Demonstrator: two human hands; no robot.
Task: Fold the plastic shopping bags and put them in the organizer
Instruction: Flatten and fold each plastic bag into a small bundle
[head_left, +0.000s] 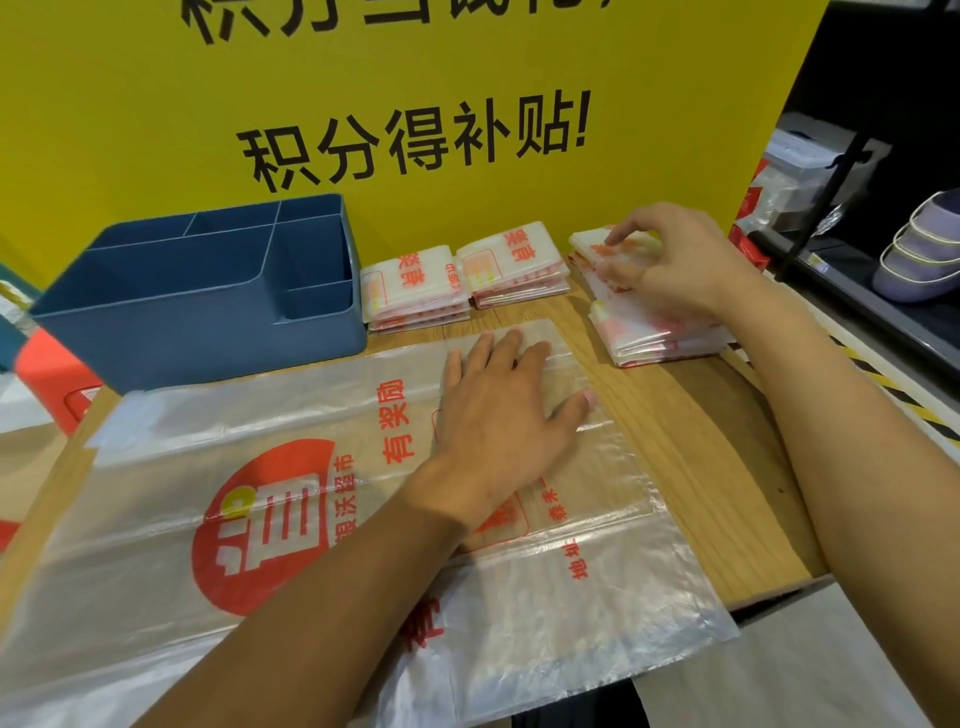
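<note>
- Wooden tabletop (691, 467), pale with long grain lines, stood against a bright yellow sign board (467, 78) printed with heavy black characters.
- A translucent plastic shopping bag (218, 493) lay flat across most of the near table, thin and faintly crinkled, carrying a red round logo and red lettering; its near edge hung over the table's front.
- The left hand (498, 415) lay palm down on the far right part of that bag, fingers straight and slightly spread, pressing the film to the wood and gripping nothing.
- The blue plastic organizer (208, 296) sat at the far left of the table, matte, rounded at the corners, split into one large compartment and several smaller ones; no bags showed inside it.
- Just right of the organizer, two stacks of folded bags (415, 286) sat side by side against the sign, each a neat white rectangle with red print.
- Farther right, two more stacks of folded bags (660, 332), looser and slightly fanned.
- The right hand (670, 260) hovered over the rear right-hand stack, fingers curled, fingertips on the top folded bag (597, 244); whether it had pinched it I could not tell.
- The two hands were well apart, the flat bag under the left only.
- Off to the right, a dark shelf (857, 291) held stacked lilac bowls (919, 249).
</note>
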